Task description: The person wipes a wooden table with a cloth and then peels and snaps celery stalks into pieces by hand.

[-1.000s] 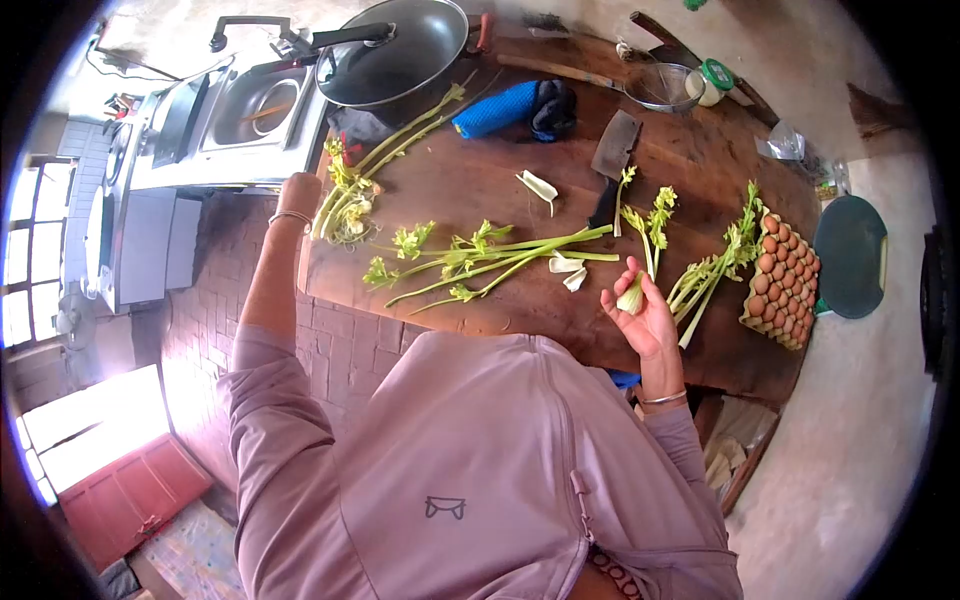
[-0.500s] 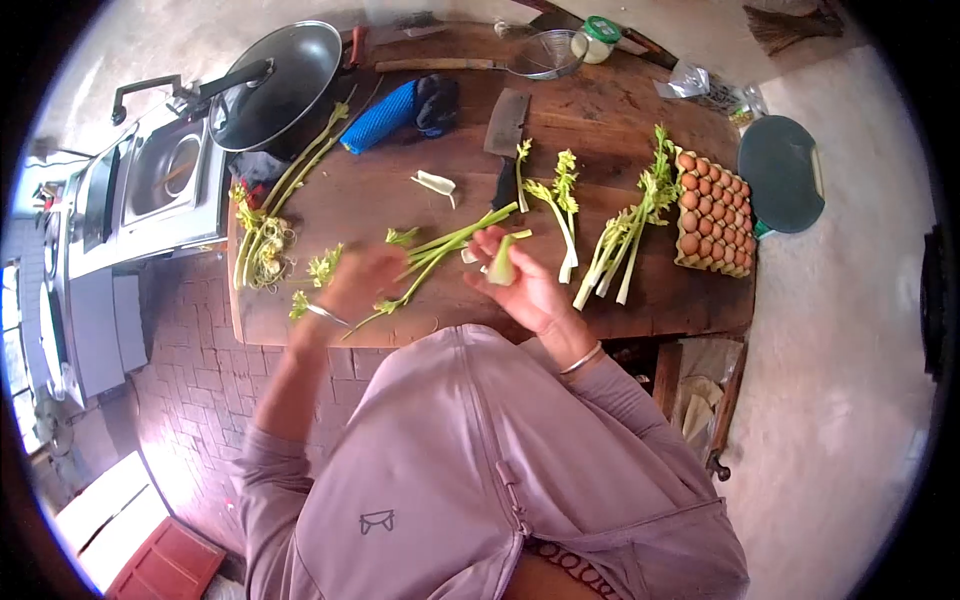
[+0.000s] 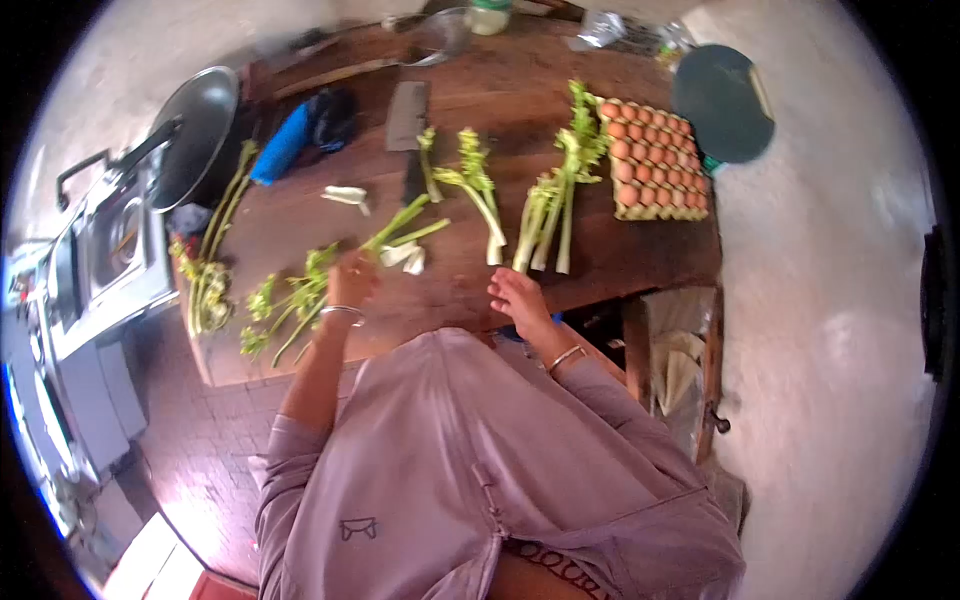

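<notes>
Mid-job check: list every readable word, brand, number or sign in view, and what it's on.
No readable words, brands, numbers or signs.
Dark outline emblem on the mauve top: a shape, no letters I can make out.
Cleaver blade: too blurred to tell any marking.
Jar: too small and blurred to read.

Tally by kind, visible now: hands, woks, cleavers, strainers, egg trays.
Hands: 2, the left hand and the right hand
Wok: 1
Cleaver: 1
Strainer: 1, blurred
Egg tray: 1, filled with brown eggs
Total: 6
</notes>
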The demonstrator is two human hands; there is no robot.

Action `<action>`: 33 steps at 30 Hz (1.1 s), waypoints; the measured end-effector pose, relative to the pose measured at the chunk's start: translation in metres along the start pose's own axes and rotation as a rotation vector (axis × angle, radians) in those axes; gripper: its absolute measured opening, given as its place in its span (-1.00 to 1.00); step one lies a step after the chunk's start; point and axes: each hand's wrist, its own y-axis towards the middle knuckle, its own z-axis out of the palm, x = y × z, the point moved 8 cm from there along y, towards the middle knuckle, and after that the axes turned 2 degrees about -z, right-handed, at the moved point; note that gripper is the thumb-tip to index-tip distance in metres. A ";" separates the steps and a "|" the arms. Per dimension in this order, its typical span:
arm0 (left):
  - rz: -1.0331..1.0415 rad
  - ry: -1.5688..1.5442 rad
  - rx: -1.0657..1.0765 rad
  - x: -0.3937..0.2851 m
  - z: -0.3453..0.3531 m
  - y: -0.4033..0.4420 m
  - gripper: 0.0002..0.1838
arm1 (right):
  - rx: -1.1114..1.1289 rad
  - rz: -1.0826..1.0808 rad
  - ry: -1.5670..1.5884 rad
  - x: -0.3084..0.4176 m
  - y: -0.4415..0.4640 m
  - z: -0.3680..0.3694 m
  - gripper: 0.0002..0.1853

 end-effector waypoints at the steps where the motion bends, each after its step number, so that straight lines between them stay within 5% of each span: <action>1: 0.086 0.059 -0.010 -0.011 -0.002 0.006 -0.79 | -0.114 -0.073 -0.029 0.008 0.007 -0.030 -0.73; 3: 0.497 0.553 -0.350 -0.040 -0.012 0.001 -0.68 | -0.331 -0.262 -0.192 0.031 0.018 -0.088 -0.74; 5: 0.436 0.389 -0.321 -0.038 -0.009 -0.014 -0.65 | -0.489 -0.588 -0.539 0.050 0.037 -0.134 -0.72; 7: 0.737 1.312 -0.015 -0.023 0.037 -0.033 -0.71 | -0.522 -0.638 -0.817 0.064 0.052 -0.148 -0.66; 8: 0.500 0.844 0.067 -0.006 0.030 -0.035 -0.74 | -0.528 -0.605 -0.907 0.063 0.062 -0.150 -0.62; 11: 0.123 0.086 0.188 0.049 0.032 -0.058 -0.77 | -0.471 -0.668 -1.041 0.070 0.069 -0.127 -0.53; 13: 0.023 0.073 0.168 0.041 0.034 -0.080 -0.76 | -0.470 -0.387 -0.990 0.065 0.078 -0.131 -0.55; 15: -0.070 0.061 0.148 0.034 0.033 -0.091 -0.75 | -0.483 -0.432 -1.010 0.070 0.086 -0.139 -0.65; 17: -0.050 0.033 0.129 0.025 0.032 -0.093 -0.73 | -0.273 -0.307 -0.482 0.080 0.078 -0.135 -0.73; 19: -0.019 0.044 0.123 0.022 0.033 -0.090 -0.71 | -0.202 -0.499 -0.163 0.114 0.048 -0.124 -0.79; 33: 0.100 0.188 0.126 0.017 0.038 -0.103 -0.69 | -0.114 -0.514 -0.183 0.105 0.058 -0.084 -0.74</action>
